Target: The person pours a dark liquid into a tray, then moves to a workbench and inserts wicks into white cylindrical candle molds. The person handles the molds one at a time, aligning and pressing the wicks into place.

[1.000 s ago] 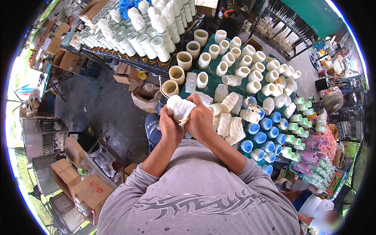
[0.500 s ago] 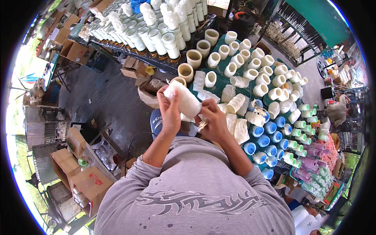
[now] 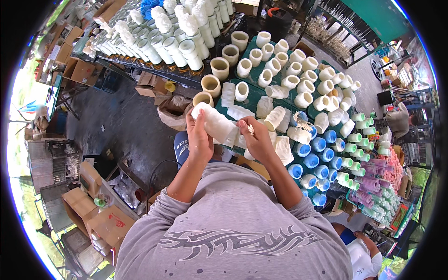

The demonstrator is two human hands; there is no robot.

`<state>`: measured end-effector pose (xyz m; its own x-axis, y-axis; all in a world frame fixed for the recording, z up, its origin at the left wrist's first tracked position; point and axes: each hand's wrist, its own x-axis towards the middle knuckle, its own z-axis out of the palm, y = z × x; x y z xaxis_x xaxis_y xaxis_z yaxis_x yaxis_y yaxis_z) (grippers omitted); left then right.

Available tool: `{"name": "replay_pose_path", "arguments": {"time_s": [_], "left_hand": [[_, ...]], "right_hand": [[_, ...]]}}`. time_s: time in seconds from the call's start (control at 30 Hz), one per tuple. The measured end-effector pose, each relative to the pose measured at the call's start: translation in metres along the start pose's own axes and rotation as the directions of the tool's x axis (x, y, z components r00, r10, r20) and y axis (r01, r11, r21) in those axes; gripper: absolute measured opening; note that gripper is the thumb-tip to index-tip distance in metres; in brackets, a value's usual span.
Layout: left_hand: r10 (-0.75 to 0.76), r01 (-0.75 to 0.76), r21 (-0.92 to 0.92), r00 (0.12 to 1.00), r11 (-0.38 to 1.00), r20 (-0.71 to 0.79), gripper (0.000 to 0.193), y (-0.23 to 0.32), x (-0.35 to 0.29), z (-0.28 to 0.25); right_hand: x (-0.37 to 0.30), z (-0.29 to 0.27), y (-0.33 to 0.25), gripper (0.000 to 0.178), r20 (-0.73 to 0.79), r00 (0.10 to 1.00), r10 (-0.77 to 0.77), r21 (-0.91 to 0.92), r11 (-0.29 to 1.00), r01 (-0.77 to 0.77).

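Observation:
A white wax candle [image 3: 217,125], a bumpy cylinder, lies tilted across the front of me, its wider end up at the left. My left hand [image 3: 200,140] is closed round its left end, thumb on top. At the lower right end of the candle, my right hand [image 3: 257,142] is closed with thumb and forefinger pinched together beside it. A small tuft of cream wick strings [image 3: 251,129] sticks out from the right hand's fingers. Under and beyond the candle, more white wax cylinders [image 3: 275,118] lie on a green table [image 3: 247,79].
Several hollow cream cups [image 3: 220,68] line the table's left edge. Blue moulds [image 3: 311,161] and green ones [image 3: 355,137] stand at the right. White jars [image 3: 189,53] crowd a black-covered table at the back left. Cardboard boxes [image 3: 109,224] sit lower left; a person [image 3: 366,254] is lower right.
The candle has turned, showing more of its length toward the right. My right hand has risen slightly and turned, and the wick tuft now points up. The whole view has shifted a little.

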<state>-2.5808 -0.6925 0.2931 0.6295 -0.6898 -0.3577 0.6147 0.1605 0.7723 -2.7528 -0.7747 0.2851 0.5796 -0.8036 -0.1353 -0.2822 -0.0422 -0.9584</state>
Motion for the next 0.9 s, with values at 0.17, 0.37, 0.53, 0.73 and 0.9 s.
{"name": "replay_pose_path", "arguments": {"time_s": [0.17, 0.37, 0.53, 0.73, 0.9], "left_hand": [[-0.293, 0.277, 0.100, 0.923, 0.956, 0.248, 0.064, -0.029, 0.003, -0.019], [-0.327, 0.255, 0.296, 0.917, 0.921, 0.229, 0.064, 0.000, -0.002, -0.008], [-0.295, 0.220, 0.338, 0.937, 0.915, 0.189, 0.045, 0.013, -0.002, -0.013], [-0.209, 0.156, 0.359, 0.971, 0.920, 0.115, 0.032, 0.022, -0.010, -0.035], [-0.172, 0.127, 0.327, 0.978, 0.936, 0.114, 0.030, 0.032, -0.012, -0.049]], "right_hand": [[0.011, -0.009, -0.011, 0.055, 0.123, 0.986, 0.111, -0.296, 0.953, -0.070], [0.062, -0.037, 0.049, 0.056, -0.161, 0.945, 0.283, -0.659, 0.682, -0.317], [0.114, -0.035, 0.105, 0.061, -0.222, 0.940, 0.260, -0.772, 0.542, -0.332], [0.172, -0.015, 0.075, 0.062, -0.243, 0.932, 0.270, -0.719, 0.595, -0.360], [0.211, -0.011, 0.115, 0.039, -0.181, 0.940, 0.289, -0.771, 0.551, -0.319]]}}
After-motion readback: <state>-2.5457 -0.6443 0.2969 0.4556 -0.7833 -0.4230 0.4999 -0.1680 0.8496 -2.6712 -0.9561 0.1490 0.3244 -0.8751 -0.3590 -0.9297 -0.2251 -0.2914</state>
